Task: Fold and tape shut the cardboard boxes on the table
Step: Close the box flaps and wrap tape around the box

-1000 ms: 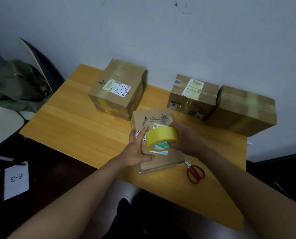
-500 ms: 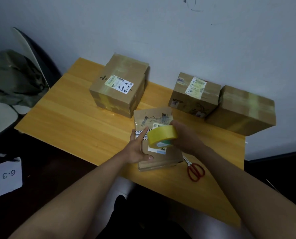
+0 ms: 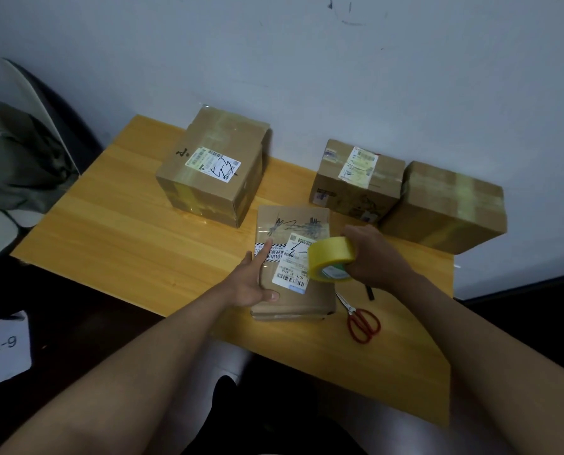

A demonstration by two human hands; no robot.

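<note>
On the flat box (image 3: 293, 264), my left hand (image 3: 252, 279) now presses flat while my right hand (image 3: 374, 257) grips the tape roll (image 3: 331, 259), lifted rightward (strip being drawn, I judge).

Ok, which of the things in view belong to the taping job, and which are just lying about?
Part of the job:
flat box, pressed by left hand
yellow tape roll, gripped by right hand
red scissors
three taped boxes behind

Lying about:
green cloth
"6-3" card

Packing room: labelled parcels (image 3: 214, 165) on table (image 3: 116, 231).
</note>
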